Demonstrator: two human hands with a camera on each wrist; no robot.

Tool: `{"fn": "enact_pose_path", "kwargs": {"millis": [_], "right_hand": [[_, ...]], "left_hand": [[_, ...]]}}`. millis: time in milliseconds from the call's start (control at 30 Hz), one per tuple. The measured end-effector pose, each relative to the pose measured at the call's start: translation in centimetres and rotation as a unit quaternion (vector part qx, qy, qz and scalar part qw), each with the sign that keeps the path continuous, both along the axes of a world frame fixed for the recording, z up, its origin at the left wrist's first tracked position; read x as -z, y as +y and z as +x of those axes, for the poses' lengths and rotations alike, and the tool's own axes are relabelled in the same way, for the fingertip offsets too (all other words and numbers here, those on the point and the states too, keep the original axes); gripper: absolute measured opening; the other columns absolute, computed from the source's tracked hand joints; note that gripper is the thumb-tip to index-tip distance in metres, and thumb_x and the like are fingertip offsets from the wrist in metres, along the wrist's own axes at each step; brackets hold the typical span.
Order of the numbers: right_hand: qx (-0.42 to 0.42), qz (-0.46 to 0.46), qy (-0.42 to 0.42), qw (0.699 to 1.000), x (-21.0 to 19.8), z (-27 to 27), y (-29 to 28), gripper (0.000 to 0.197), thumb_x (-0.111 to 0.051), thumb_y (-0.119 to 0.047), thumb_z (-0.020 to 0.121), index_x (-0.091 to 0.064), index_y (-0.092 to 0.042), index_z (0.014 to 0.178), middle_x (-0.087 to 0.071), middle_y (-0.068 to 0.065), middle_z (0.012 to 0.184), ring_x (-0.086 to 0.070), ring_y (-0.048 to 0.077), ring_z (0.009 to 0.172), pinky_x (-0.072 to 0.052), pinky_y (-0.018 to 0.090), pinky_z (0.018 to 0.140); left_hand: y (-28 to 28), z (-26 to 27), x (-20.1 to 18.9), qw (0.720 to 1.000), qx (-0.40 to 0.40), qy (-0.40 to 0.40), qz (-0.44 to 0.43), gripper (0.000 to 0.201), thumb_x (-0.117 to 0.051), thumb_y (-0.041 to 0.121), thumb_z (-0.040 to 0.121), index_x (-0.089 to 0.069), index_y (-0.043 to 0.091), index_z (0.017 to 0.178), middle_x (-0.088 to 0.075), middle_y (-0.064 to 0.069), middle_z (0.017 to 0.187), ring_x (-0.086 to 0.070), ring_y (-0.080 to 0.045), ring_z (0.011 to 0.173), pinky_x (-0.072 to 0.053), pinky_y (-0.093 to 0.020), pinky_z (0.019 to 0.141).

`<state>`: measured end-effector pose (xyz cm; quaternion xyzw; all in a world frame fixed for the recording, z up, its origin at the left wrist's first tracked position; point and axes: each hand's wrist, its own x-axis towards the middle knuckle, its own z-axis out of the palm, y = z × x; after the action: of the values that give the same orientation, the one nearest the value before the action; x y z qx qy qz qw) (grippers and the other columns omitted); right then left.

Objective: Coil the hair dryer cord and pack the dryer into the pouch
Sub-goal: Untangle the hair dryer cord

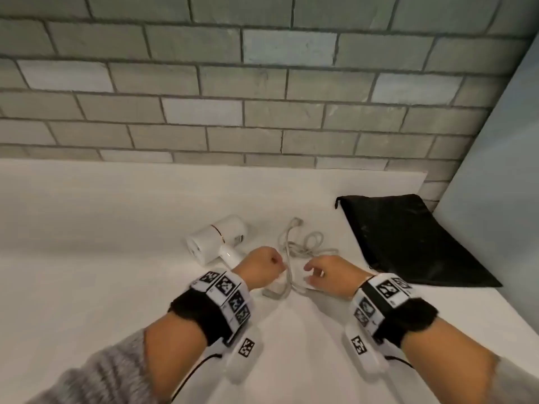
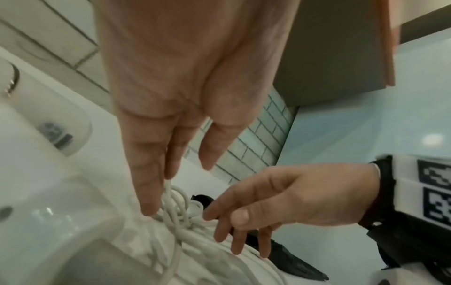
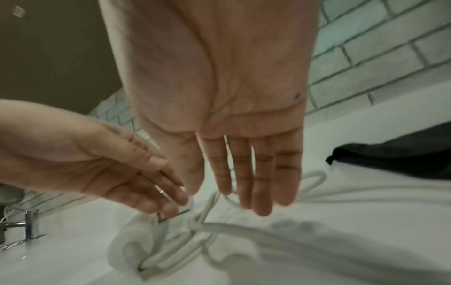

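Observation:
A white hair dryer [image 1: 217, 238] lies on its side on the white counter [image 1: 87, 228]. Its pale cord [image 1: 304, 243] sprawls in loose tangled loops to the dryer's right. My left hand [image 1: 269, 265] is low over the near end of the tangle; in the left wrist view a strand of cord [image 2: 180, 210] runs up between its fingers [image 2: 149, 183], which pinch it. My right hand [image 1: 315, 272] hovers just right of it, fingers [image 3: 261, 183] straight and spread over the cord [image 3: 207, 208], holding nothing. The black pouch [image 1: 408, 240] lies flat at the right.
A grey tiled wall [image 1: 262, 97] backs the counter. A pale panel [image 1: 501, 170] closes off the right side beyond the pouch. A chrome tap [image 3: 26, 223] stands to the left. The counter's front edge lies below my wrists.

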<state>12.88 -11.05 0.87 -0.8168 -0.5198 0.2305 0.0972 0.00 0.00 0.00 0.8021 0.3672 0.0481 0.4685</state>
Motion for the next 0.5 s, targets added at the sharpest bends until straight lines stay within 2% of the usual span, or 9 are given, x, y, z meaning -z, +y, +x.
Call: {"fn": "enact_pose_path", "kwargs": {"millis": [67,100,167,233,267,333,400,433,500], "right_hand": [[-0.009,-0.03,-0.01,0.999,0.5,-0.4,0.8,0.039,-0.051,-0.026,0.088,-0.053,-0.011,0.124,-0.061,0.01,0.121,-0.055,0.024,0.111,-0.04,0.025,0.092],[-0.018,-0.041,-0.013,0.999,0.9,-0.6,1.0,0.037,-0.051,-0.023,0.087,-0.056,-0.011,0.122,-0.062,0.01,0.119,-0.056,0.024,0.111,-0.041,0.026,0.092],[-0.031,-0.031,0.0,0.999,1.4,-0.7,1.2,0.033,-0.051,-0.02,0.085,-0.06,-0.015,0.116,-0.065,0.009,0.114,-0.058,0.024,0.107,-0.044,0.027,0.09],[-0.034,-0.011,0.028,0.999,1.8,-0.3,1.2,0.034,-0.052,-0.017,0.085,-0.06,-0.019,0.118,-0.065,0.007,0.112,-0.059,0.022,0.103,-0.042,0.02,0.084],[-0.041,0.0,0.039,0.998,1.7,-0.3,1.2,0.036,-0.054,-0.016,0.085,-0.058,-0.02,0.12,-0.065,0.007,0.109,-0.059,0.02,0.1,-0.039,0.017,0.08],[-0.05,0.016,0.075,0.996,1.9,-0.1,1.1,0.036,-0.056,-0.015,0.085,-0.057,-0.021,0.121,-0.062,0.004,0.096,-0.058,0.011,0.08,-0.038,0.012,0.069],[-0.052,0.043,0.1,0.993,1.5,0.1,1.1,0.032,-0.058,-0.015,0.086,-0.059,-0.02,0.117,-0.058,0.001,0.088,-0.05,0.002,0.064,-0.038,0.01,0.06],[-0.051,0.066,0.098,0.992,1.1,0.4,1.1,0.028,-0.058,-0.014,0.086,-0.062,-0.018,0.113,-0.059,0.001,0.086,-0.049,0.002,0.062,-0.038,0.01,0.06],[-0.035,0.148,0.061,0.986,0.2,1.2,1.4,0.021,-0.057,-0.01,0.086,-0.067,-0.012,0.104,-0.064,0.006,0.087,-0.053,0.01,0.067,-0.04,0.017,0.065]], "left_hand": [[0.6,1.2,0.8,0.999,-0.033,0.025,-0.002,0.025,-0.05,0.022,0.089,-0.055,0.005,0.107,-0.062,-0.015,0.11,-0.061,-0.028,0.104,-0.047,-0.04,0.096],[0.8,1.7,1.0,0.998,-0.043,0.03,-0.032,0.02,-0.05,0.021,0.089,-0.053,0.006,0.101,-0.06,-0.015,0.109,-0.061,-0.03,0.104,-0.048,-0.042,0.097],[1.1,2.4,1.4,0.993,-0.062,0.025,-0.101,0.01,-0.05,0.017,0.089,-0.051,0.007,0.093,-0.06,-0.016,0.098,-0.065,-0.031,0.095,-0.051,-0.042,0.094],[1.7,2.8,1.9,0.987,-0.064,0.018,-0.147,0.016,-0.052,0.016,0.089,-0.058,0.001,0.092,-0.062,-0.016,0.086,-0.063,-0.027,0.079,-0.052,-0.041,0.092],[1.8,2.7,2.1,0.986,-0.054,0.012,-0.157,0.018,-0.054,0.016,0.089,-0.061,0.0,0.084,-0.062,-0.015,0.08,-0.061,-0.025,0.073,-0.053,-0.041,0.091],[2.0,2.6,2.4,0.983,-0.035,0.0,-0.178,0.021,-0.055,0.015,0.089,-0.06,0.004,0.071,-0.062,-0.015,0.075,-0.059,-0.024,0.067,-0.055,-0.04,0.084],[1.9,2.1,2.1,0.981,-0.025,-0.021,-0.193,0.021,-0.055,0.012,0.089,-0.057,0.008,0.068,-0.059,-0.011,0.07,-0.058,-0.02,0.061,-0.055,-0.031,0.067],[1.8,1.8,1.9,0.98,-0.015,-0.029,-0.194,0.02,-0.055,0.012,0.089,-0.056,0.009,0.069,-0.058,-0.008,0.068,-0.056,-0.018,0.059,-0.054,-0.027,0.061],[1.6,1.3,1.0,0.985,0.01,-0.041,-0.166,0.014,-0.056,0.013,0.088,-0.057,0.007,0.075,-0.056,-0.006,0.067,-0.055,-0.016,0.057,-0.053,-0.024,0.056]]}}
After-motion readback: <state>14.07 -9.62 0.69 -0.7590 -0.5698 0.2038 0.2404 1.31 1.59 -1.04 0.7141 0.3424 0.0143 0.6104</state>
